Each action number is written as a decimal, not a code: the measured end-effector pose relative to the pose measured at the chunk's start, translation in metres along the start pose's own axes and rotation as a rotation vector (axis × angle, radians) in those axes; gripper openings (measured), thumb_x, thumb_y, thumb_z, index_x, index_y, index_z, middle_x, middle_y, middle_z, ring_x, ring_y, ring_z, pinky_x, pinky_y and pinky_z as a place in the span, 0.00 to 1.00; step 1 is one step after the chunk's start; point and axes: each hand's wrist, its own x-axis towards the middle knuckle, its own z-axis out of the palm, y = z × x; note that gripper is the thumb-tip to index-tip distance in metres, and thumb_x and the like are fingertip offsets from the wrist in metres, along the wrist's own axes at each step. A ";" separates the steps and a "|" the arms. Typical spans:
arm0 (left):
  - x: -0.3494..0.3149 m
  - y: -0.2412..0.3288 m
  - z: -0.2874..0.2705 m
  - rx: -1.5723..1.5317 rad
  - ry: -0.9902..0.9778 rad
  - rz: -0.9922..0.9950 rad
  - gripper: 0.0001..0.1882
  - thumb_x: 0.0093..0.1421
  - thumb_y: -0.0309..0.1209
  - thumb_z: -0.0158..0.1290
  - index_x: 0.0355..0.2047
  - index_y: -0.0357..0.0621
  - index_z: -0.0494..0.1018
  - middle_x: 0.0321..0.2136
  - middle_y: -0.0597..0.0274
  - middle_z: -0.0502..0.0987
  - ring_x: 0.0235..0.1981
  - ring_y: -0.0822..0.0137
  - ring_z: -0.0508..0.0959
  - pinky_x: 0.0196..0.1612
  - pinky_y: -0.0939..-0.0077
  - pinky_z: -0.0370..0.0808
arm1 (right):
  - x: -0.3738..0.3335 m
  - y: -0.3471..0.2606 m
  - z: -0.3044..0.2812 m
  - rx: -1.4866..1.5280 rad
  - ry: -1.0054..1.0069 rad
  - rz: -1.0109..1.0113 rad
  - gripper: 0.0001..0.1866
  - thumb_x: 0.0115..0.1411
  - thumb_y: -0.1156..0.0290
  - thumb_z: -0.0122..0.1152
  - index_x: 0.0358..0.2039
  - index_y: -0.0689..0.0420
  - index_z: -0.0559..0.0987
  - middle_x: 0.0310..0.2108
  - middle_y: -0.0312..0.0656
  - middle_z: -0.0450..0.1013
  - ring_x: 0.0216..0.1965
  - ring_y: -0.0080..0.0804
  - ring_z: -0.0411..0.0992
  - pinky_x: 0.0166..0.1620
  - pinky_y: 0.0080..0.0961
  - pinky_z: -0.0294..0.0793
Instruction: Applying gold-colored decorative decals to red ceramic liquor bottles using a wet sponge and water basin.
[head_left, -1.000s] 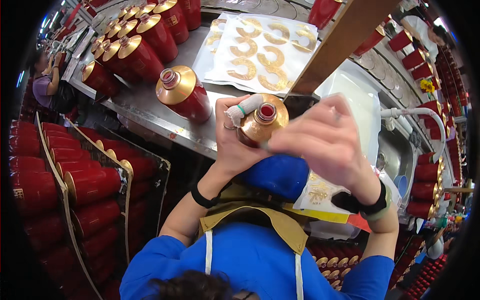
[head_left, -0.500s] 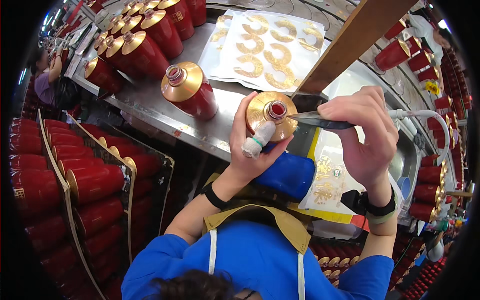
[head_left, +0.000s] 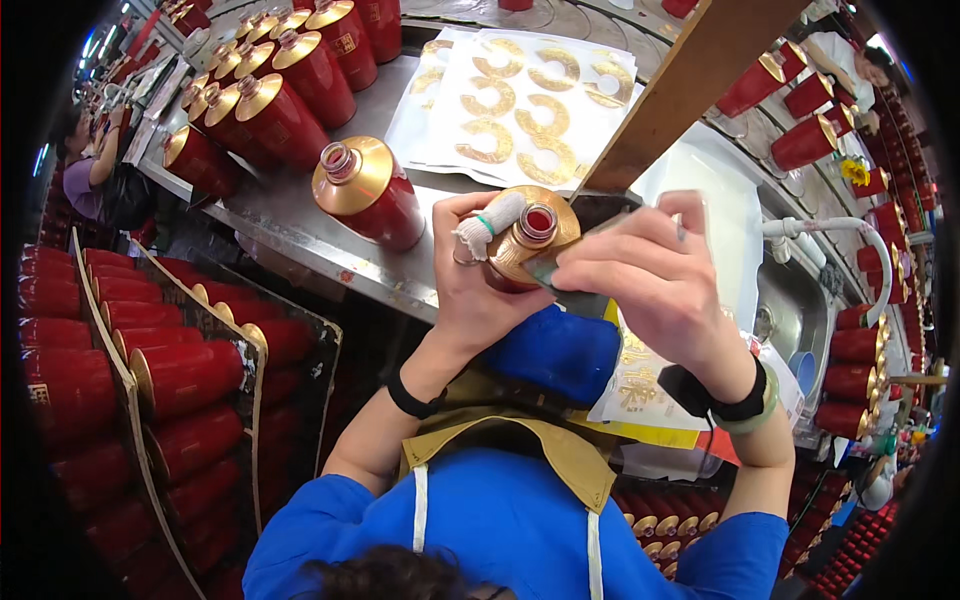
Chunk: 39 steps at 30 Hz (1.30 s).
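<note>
Bracing left hand [head_left: 468, 298]: wrapped round a gold-shouldered red bottle [head_left: 518, 257] just off the tabletop's [head_left: 275, 225] front edge, steadying it probably
Right hand [head_left: 655, 275]: pinching some thin blade-like tool [head_left: 543, 271] by the shoulder
C-shaped gold decals [head_left: 507, 97]: on white sheets [head_left: 598, 128], handy imo

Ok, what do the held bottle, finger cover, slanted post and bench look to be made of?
Held bottle: possibly coated glass, glossy neck rim, metallic gold shoulder; plastic or ceramic can't be excluded.
Finger cover: matte knit fabric, judging by its gathered cuff.
Slanted post: probably wood, brown with uneven tone.
Bench: apparently stainless steel, grey with bright reflections.
</note>
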 end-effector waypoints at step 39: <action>0.002 -0.003 -0.014 -0.157 -0.183 -0.057 0.49 0.40 0.29 0.76 0.61 0.40 0.62 0.56 0.53 0.67 0.59 0.59 0.70 0.61 0.67 0.72 | 0.003 -0.002 0.005 0.231 -0.106 -0.159 0.10 0.46 0.72 0.65 0.32 0.47 0.84 0.31 0.25 0.79 0.32 0.24 0.72 0.45 0.28 0.64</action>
